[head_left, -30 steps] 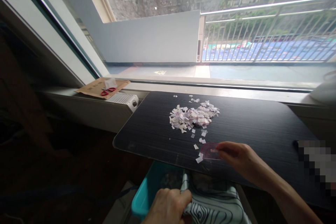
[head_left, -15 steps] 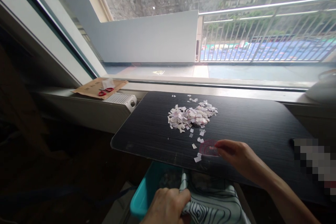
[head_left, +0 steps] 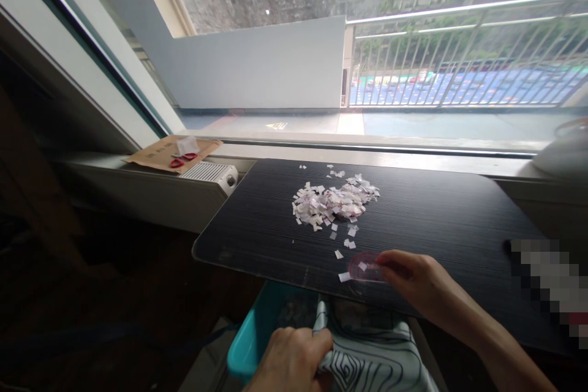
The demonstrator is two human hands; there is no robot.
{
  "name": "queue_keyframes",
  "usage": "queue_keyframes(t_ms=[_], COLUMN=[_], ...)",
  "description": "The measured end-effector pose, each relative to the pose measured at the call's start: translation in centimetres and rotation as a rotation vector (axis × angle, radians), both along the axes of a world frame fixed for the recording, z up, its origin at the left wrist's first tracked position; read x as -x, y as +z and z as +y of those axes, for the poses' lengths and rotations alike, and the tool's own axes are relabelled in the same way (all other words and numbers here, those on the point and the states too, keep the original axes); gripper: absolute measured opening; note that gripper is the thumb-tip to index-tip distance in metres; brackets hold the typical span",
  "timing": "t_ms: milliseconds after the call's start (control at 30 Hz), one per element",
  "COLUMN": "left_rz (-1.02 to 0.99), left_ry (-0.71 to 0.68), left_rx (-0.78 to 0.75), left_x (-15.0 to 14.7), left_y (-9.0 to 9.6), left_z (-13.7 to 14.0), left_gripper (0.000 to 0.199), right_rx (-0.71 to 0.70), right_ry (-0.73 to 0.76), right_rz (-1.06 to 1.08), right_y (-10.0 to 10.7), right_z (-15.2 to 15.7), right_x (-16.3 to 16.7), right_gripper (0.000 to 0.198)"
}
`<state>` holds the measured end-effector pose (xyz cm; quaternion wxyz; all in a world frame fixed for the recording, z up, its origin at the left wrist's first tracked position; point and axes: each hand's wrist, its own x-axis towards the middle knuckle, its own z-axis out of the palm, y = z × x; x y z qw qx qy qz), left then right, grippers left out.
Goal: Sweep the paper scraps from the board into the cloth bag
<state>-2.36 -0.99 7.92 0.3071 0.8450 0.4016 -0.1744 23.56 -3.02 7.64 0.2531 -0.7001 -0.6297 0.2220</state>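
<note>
My right hand (head_left: pixel 408 272) pinches a clear pink protractor (head_left: pixel 361 269) by its right end, low over the dark table (head_left: pixel 257 220) near the front edge. A small white paper piece (head_left: pixel 362 266) shows at the protractor; I cannot tell whether it lies on or under it. Another paper piece (head_left: pixel 344 277) touches its left side. Beyond lies a heap of cut paper bits (head_left: pixel 335 202), with several loose ones around it. Below the table edge, my left hand (head_left: pixel 294 355) is closed on a pale green cloth with black wavy lines (head_left: pixel 376 352), beside a teal bin (head_left: pixel 241 349).
Red-handled scissors (head_left: pixel 184 159) and a small clear bag (head_left: pixel 187 146) lie on a brown envelope (head_left: pixel 156 153) on the sill at left. A white radiator (head_left: pixel 215 176) stands below it. A pixelated object (head_left: pixel 546 282) is at the table's right. The window (head_left: pixel 275 73) is behind.
My right hand and the protractor have moved slightly towards the front edge. A loose paper piece now shows at the protractor. My left hand stays on the cloth.
</note>
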Motion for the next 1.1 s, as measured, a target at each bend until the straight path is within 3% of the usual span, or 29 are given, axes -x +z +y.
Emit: queue_keyframes(t_ms=[233,467,633,1100], left_rz=[-0.047,-0.022,-0.022,-0.012], left_ry=[0.014,0.006,0.004,-0.017], left_rx=[-0.034,-0.035,-0.04,-0.056], left_x=[0.3,0.3,0.2,0.1], left_y=[-0.4,-0.5,-0.4,-0.2], left_z=[-0.4,-0.4,-0.4,-0.3], left_gripper=[0.017,0.019,0.02,0.022], right_rx=[-0.017,-0.037,-0.036,-0.115], right_ry=[-0.021,-0.082,0.054,0.12], right_rz=[-0.034,-0.104,-0.069,-0.195], right_y=[0.0,1.3,1.5,2.0], right_z=[0.0,-0.3,-0.3,-0.7], right_x=[-0.4,0.1,0.6,1.0], right_gripper=[0.026,0.023,0.021,0.022])
